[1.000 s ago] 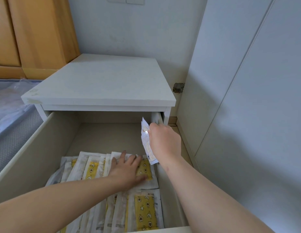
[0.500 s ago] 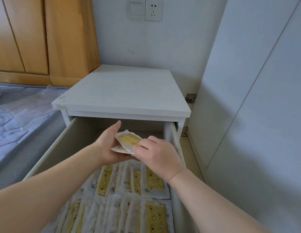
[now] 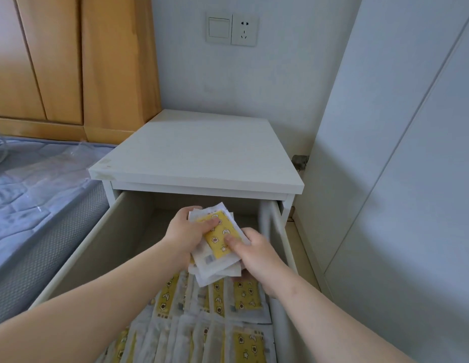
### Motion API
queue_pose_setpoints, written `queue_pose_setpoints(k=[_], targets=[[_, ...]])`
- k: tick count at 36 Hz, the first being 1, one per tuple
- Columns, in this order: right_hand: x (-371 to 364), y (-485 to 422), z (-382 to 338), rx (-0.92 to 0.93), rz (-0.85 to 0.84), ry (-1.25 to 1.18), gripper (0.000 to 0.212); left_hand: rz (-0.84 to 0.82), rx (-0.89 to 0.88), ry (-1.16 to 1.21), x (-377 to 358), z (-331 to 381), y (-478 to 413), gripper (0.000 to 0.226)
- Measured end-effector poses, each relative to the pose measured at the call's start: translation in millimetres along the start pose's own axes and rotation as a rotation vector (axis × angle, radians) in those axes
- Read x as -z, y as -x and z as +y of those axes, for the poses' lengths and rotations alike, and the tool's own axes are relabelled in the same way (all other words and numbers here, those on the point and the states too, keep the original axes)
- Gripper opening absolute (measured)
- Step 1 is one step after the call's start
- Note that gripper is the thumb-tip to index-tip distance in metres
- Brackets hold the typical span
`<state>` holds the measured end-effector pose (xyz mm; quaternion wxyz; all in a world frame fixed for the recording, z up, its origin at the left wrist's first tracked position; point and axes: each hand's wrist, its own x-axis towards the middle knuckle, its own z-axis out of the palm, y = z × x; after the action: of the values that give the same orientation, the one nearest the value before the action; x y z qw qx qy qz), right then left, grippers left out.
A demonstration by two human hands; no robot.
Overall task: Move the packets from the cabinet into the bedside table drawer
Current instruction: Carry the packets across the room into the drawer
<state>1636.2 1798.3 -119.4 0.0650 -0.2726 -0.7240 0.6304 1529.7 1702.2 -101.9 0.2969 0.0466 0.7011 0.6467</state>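
Both hands grasp one small stack of white paper packets with yellow printed panels point(image 3: 219, 238) above the open white bedside table drawer point(image 3: 115, 231). The left hand point(image 3: 186, 233) clasps the stack from nine o'clock, thumb pressed on the top packet; the right hand point(image 3: 257, 254) clasps it from four o'clock, fingers point(image 3: 237, 279) curled beneath. Below them, at six o'clock, rows of matching packets laid in the drawer point(image 3: 228, 318) overlap along its floor. The white bedside bench top point(image 3: 199, 153) sits at twelve o'clock, a blue quilted mattress point(image 3: 31, 184) at nine.
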Motion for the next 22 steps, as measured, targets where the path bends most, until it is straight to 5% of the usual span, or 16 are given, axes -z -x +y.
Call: queue_pose_setpoints(k=[4, 10, 15, 19, 22], targets=[[-1, -2, 0, -0.033, -0.009, -0.036, 0.01, 0.126, -0.025, 0.073, -6, -6, -1, 0.055], [5, -8, 3, -0.122, 0.104, -0.089, 0.009, -0.114, 0.121, 0.126, -3, -2, -5, 0.047], [6, -6, 1, -0.203, 0.049, 0.103, 0.001, -0.082, 0.112, 0.022, 2, -8, -9, 0.062], [5, -8, 2, -0.21, 0.118, 0.08, 0.027, -0.099, 0.111, -0.121, -3, -16, -9, 0.058], [5, -10, 6, -0.151, 0.152, 0.372, 0.044, -0.103, 0.081, -0.23, -14, -27, -9, 0.062]])
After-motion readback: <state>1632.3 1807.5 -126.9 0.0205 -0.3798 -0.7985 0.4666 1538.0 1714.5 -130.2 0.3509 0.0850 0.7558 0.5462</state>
